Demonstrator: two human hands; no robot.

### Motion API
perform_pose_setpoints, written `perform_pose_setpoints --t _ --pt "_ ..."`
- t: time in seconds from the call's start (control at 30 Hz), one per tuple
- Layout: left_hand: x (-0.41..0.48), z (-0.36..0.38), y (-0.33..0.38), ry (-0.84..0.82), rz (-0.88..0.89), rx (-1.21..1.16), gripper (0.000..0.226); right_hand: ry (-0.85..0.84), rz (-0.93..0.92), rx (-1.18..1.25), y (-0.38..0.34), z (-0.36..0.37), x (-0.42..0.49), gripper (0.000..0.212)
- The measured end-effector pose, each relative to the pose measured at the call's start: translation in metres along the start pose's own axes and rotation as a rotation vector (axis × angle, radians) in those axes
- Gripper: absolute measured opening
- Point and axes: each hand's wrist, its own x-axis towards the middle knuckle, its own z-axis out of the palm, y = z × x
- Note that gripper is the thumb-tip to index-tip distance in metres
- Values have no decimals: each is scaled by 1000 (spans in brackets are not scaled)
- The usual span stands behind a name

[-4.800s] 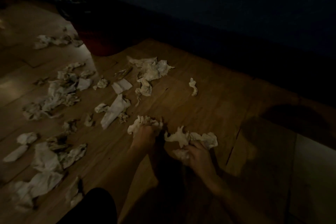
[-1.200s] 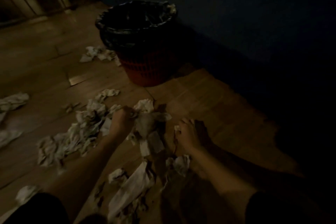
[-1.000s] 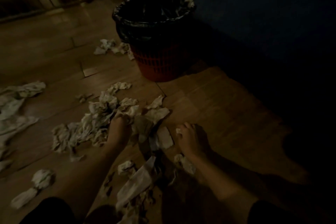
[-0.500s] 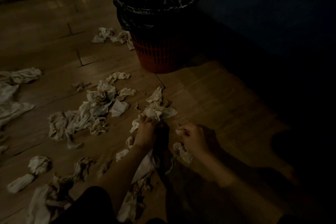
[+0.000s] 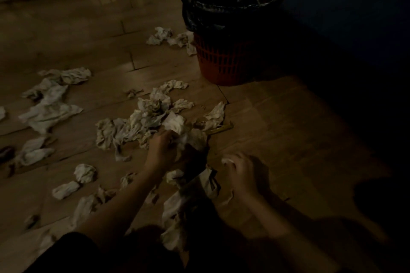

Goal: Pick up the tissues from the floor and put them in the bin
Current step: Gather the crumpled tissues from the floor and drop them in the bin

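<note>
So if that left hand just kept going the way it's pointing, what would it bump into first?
The left hand points up the floor into the big clump of crumpled tissues, which its fingers already touch. That pile comes first, probably. The red bin stands further off and to the right, though depth is hard to judge in this dim light.

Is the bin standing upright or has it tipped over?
Upright. The red bin stands on its base on the wood floor, its rim and black liner facing up. How full it is cannot be told.
</note>
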Motion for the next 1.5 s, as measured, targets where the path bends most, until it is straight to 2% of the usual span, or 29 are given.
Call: perform_pose_setpoints --t 0.07,0.2,0.3,0.43,0.53,0.6,0.7,0.8,0.87,0.97,1.07,1.13,1.2,1.27,1.37,1.5 --pt "-27 4 0 -42 -28 -35 3 35 -1 53 -18 9 23 22" --pt "-85 19 10 -268 -183 103 57 60 -23 36 -38 25 78 23" --pt "-105 30 42 -391 -303 117 82 15 -26 -96 -38 42 121 24" --pt "-108 47 64 -420 -292 190 63 -160 20 -339 -33 65 122 35" --pt "-106 45 51 -402 -291 192 55 -93 -125 -414 -25 72 91 29" --pt "-105 39 35 -403 -225 205 55 -82 -215 -397 -19 67 79 31" --pt "-98 28 14 -339 -104 128 43 -127 -191 -254 -26 42 81 29" --pt "-83 12 4 -218 -73 -23 24 -217 -37 -11 -39 10 79 20" --pt "-73 5 -5 -119 -90 -18 16 -225 -12 131 -40 -6 65 21" --pt "-62 2 -15 -59 -124 18 20 -210 -78 63 -24 -17 24 26" --pt "-49 6 -13 -49 -59 39 38 -230 -134 -92 10 -11 -20 24" --pt "-33 14 -10 -86 -78 101 57 -287 -203 -244 31 -4 -41 31" --pt "-17 23 -5 -194 -97 130 73 -323 -269 -318 41 -4 -56 45" --pt "-4 33 -2 -314 -54 199 80 -326 -336 -345 41 -8 -66 50" --pt "12 39 -6 -442 -23 258 58 -254 -371 -288 43 -9 -74 31" --pt "15 35 -12 -390 0 198 33 -159 -385 -266 36 -9 -63 38"
